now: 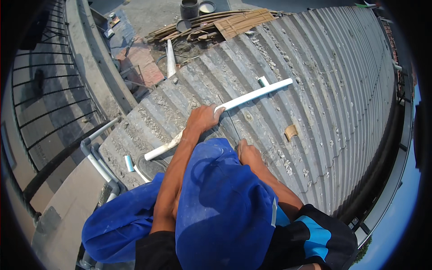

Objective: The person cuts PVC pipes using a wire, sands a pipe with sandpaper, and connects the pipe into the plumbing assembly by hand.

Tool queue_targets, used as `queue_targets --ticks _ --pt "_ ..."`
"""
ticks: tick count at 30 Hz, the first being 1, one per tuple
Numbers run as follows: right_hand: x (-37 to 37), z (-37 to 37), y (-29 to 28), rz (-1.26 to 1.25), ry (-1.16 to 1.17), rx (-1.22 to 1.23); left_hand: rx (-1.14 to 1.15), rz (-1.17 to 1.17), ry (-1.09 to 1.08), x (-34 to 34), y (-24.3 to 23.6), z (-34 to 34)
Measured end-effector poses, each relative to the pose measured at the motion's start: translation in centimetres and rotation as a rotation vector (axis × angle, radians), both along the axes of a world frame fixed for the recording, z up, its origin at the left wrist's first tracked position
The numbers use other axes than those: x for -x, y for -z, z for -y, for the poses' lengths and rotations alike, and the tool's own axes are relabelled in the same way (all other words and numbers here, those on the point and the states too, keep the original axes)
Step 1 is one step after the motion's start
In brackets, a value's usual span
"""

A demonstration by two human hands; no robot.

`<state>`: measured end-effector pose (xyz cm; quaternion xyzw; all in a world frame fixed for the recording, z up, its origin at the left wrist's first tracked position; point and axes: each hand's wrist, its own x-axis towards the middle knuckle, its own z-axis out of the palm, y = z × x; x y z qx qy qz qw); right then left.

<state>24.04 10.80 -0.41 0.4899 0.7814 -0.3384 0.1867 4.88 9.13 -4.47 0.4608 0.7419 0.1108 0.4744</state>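
Note:
My left hand (203,119) is closed around the near end of a white plastic pipe (258,95), which points away to the right over the ribbed roof. A thin dark blade (234,124), apparently a hacksaw blade, crosses beside the pipe's near end. Its near end is in my right hand (249,153), whose fingers are curled shut beside my raised knee. Under the far part of the pipe lies a short white pipe piece (263,81). Another white pipe (164,146), dusty, rests by my left forearm, and a short blue-and-white offcut (129,163) lies farther left.
Grey corrugated roofing (324,81) with scattered rubble surrounds me. A curved tan fragment (291,132) sits on it at right. Grey pipes (100,164) and a black railing (56,155) run along the left. Beyond the roof edge are poles, a wooden panel (243,23) and a dark bucket (189,8).

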Motion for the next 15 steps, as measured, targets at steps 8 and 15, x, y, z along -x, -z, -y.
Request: queue_targets --ticks 8,15 --pt "-2.4 1.9 -0.9 0.027 -0.077 -0.001 -0.030 -0.042 -0.033 1.0 -0.2 -0.5" --pt "3.7 -1.6 2.0 -0.087 0.000 -0.124 -0.072 -0.010 0.014 -0.4 -1.2 0.3"
